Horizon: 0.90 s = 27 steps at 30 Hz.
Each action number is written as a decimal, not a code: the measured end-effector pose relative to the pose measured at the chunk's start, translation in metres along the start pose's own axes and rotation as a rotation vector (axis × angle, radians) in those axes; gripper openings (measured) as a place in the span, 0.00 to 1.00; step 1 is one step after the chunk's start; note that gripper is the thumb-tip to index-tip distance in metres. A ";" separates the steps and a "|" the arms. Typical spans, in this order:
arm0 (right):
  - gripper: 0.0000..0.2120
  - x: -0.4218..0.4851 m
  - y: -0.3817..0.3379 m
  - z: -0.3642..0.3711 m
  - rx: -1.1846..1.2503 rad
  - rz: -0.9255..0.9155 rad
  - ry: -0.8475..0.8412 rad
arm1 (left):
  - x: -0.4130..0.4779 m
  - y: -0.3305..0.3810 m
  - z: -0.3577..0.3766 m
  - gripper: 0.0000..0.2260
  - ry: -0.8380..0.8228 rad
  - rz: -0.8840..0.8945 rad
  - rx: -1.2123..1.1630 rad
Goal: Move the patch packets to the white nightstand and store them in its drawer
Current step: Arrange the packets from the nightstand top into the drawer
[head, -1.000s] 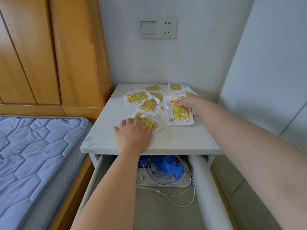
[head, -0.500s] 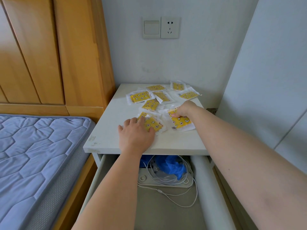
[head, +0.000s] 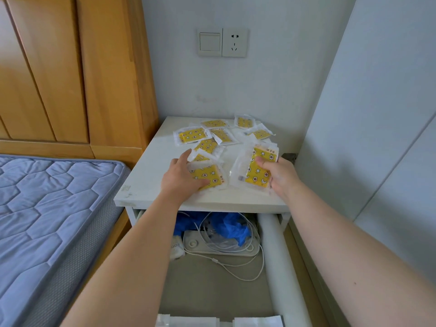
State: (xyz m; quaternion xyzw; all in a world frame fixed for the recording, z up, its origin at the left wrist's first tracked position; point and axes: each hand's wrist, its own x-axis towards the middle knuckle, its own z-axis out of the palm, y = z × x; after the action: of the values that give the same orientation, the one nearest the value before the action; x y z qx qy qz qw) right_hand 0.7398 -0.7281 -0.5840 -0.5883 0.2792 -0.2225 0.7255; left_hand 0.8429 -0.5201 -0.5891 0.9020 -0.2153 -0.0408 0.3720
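Several yellow patch packets in clear wrappers lie scattered on top of the white nightstand [head: 151, 175]. My right hand [head: 280, 177] grips a small stack of packets [head: 258, 169], lifted and tilted above the front right of the top. My left hand [head: 181, 177] closes on another packet [head: 208, 177] near the front middle, still touching the surface. More loose packets [head: 192, 135] remain toward the back. Below, the nightstand's drawer [head: 279, 256] stands pulled open.
Inside the drawer lie a blue crumpled bag [head: 232, 226], a white power strip [head: 221, 247] with white cables, and white packets at the near end. A bed with a blue mattress [head: 47, 220] is at left, a wooden headboard behind, grey walls at the back and right.
My right hand has gathered packets and lifted them off the top toward me. My left hand has curled around the near packet instead of lying flat on it.
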 end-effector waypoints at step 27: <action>0.07 -0.182 0.080 -0.044 0.171 0.246 -0.056 | -0.181 0.009 0.055 0.04 -0.134 -0.461 -0.907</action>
State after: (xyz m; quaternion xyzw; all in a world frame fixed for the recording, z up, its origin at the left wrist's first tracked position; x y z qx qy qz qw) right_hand 0.5745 -0.6255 -0.6431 -0.4916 0.3088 -0.1387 0.8023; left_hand 0.6632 -0.4858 -0.6385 0.6694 0.0051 -0.2686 0.6926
